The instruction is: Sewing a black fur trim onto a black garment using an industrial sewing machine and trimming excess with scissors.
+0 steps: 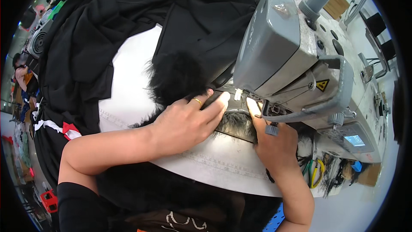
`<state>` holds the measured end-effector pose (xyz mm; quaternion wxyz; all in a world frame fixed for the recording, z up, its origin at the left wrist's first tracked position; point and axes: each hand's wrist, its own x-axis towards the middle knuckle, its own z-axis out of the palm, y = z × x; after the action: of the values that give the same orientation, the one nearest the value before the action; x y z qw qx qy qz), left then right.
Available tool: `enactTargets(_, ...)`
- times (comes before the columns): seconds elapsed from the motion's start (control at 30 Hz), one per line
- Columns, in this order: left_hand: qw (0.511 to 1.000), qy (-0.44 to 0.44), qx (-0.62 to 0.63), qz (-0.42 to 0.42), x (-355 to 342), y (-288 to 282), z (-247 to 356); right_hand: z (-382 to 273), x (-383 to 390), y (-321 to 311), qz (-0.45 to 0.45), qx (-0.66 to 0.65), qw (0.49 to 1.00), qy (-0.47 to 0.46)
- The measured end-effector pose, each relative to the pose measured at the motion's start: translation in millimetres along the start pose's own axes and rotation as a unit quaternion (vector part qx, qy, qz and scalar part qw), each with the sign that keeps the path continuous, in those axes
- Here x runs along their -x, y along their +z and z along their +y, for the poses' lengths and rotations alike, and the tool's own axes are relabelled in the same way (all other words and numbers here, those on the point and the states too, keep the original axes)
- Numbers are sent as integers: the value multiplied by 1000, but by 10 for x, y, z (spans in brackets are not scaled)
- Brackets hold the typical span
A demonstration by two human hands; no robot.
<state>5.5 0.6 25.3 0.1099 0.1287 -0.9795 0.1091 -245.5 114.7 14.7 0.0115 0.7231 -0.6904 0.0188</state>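
Observation:
A black garment [201, 15] spreads over the white bed [134, 66] of a sewing machine [274, 45]. Black fur [177, 77] bunches up just beyond my left hand [189, 120], whose fingers close on a fold of the garment left of the needle area. A ring sits on one finger. Beside the lit stitching spot, the forefinger of my right hand [274, 144] lies stretched along the cloth; the machine's guard hides part of that hand. Between both hands, a strip of fur trim [236, 124] shows below the seam. The needle itself is hard to make out.
Scissors with yellow and green handles [318, 174] lie right of my right forearm, near loose fur scraps [332, 174]. A small screen [354, 140] glows on the machine's front. A red and white cloth strip [68, 129] hangs at left. Another person [25, 75] is farther off.

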Motion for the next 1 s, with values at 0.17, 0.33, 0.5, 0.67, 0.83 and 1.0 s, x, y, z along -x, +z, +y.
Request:
enactTargets(0.17, 1000, -11, 25, 11, 33, 21, -26, -13, -27, -52, -11, -4, 1000, -12)
enactTargets(0.33, 998, -33, 50, 26, 56, 95, -56, 9, 2, -21, 9, 5, 1000, -5)
enactTargets(0.5, 995, -38, 94, 16, 39, 104, -123, 13, 5, -21, 6, 3, 1000, 3)
enactTargets(0.67, 996, -17, 76, 33, 27, 116, -190, 18, -13, 52, 134, 35, 990, -40)
enactTargets(0.83, 996, -11, 83, 31, -8, 182, -259, 45, 74, -8, 1, 1, 999, 41)
enactTargets(1.0, 996, -11, 80, 41, -17, 160, -251, 55, -31, 7, 120, 64, 990, -46)
